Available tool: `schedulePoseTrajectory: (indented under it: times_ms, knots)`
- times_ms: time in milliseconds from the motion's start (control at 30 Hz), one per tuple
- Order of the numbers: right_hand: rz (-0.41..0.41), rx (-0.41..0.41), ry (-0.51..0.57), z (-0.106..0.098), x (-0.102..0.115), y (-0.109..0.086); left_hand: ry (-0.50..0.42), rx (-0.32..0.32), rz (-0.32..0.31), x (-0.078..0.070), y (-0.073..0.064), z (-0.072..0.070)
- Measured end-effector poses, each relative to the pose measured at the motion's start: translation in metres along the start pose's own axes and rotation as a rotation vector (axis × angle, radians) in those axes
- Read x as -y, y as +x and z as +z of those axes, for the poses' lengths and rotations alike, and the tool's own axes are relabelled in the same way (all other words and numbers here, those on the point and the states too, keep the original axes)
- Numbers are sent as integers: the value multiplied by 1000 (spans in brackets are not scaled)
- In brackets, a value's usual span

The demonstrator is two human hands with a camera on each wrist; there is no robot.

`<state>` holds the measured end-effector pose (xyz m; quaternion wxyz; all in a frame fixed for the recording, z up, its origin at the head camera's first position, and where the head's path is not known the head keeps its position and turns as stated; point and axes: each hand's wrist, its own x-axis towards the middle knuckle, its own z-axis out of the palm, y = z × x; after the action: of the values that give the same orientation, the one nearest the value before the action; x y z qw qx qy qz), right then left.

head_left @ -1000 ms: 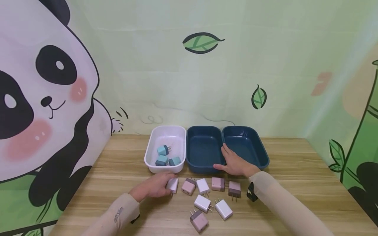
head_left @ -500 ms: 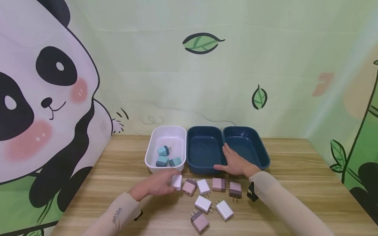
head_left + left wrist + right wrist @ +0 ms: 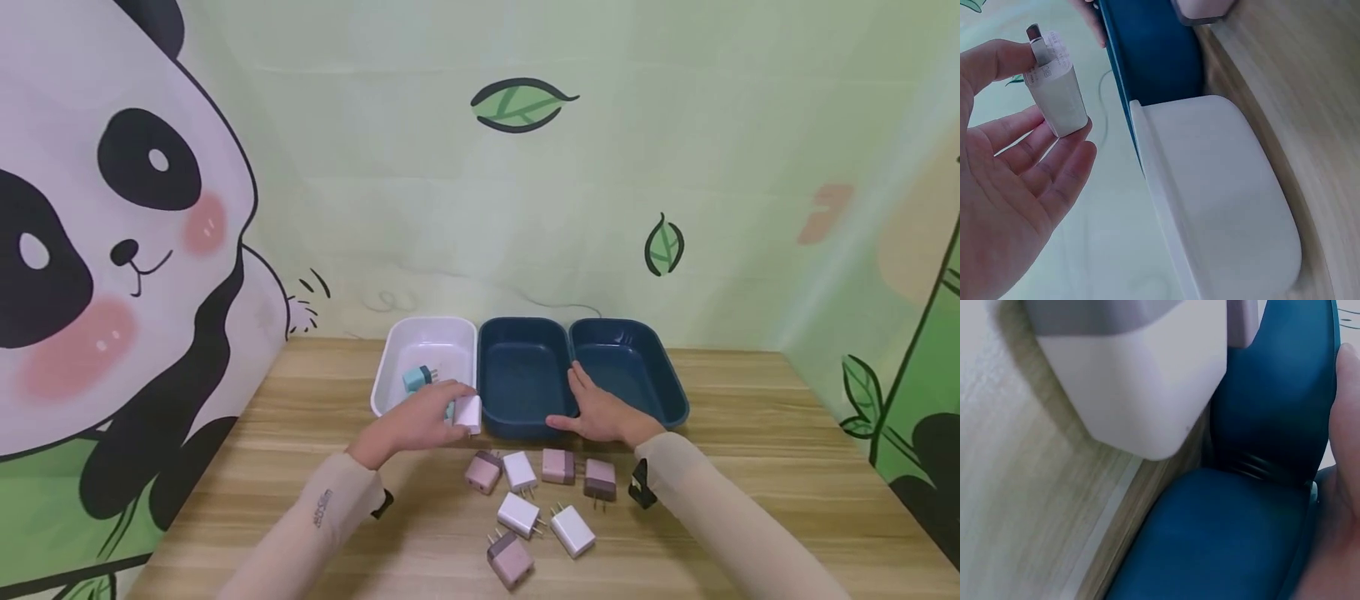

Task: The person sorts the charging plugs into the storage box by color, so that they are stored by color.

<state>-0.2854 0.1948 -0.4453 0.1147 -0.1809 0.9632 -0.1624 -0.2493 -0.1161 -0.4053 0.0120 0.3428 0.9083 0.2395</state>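
Observation:
My left hand (image 3: 420, 418) pinches a white plug charger (image 3: 468, 413) between thumb and fingertips, raised at the front of the white tray (image 3: 442, 352). In the left wrist view a metal prong of the held charger (image 3: 1057, 94) shows beside the thumb. A light-blue charger (image 3: 417, 378) lies inside that tray; others there are mostly hidden behind the hand. My right hand (image 3: 602, 414) rests with straight fingers at the front rims of the middle dark-blue tray (image 3: 525, 375) and the right dark-blue tray (image 3: 626, 375).
Several loose chargers lie on the wooden table (image 3: 750, 483) in front of the trays, among them a pink charger (image 3: 483, 472) and a white charger (image 3: 573, 531). A printed backdrop (image 3: 525, 208) stands behind the trays.
My left hand has lifted the white charger from the table and carried it up and slightly right, to the front of the white tray. The right hand stays on the blue trays.

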Motion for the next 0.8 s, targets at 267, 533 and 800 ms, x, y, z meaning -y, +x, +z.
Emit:
schedulePoseTrajectory:
  times_ms: [267, 533, 800]
  knots:
    - [-4, -12, 29, 2, -1, 0, 4, 0, -59, -1, 15, 0]
    - [-1, -15, 30, 3, -3, 0, 12, 1, -83, -7, 22, 4]
    - [9, -8, 21, 3, -3, 0, 18, 18, -99, -11, 32, 3]
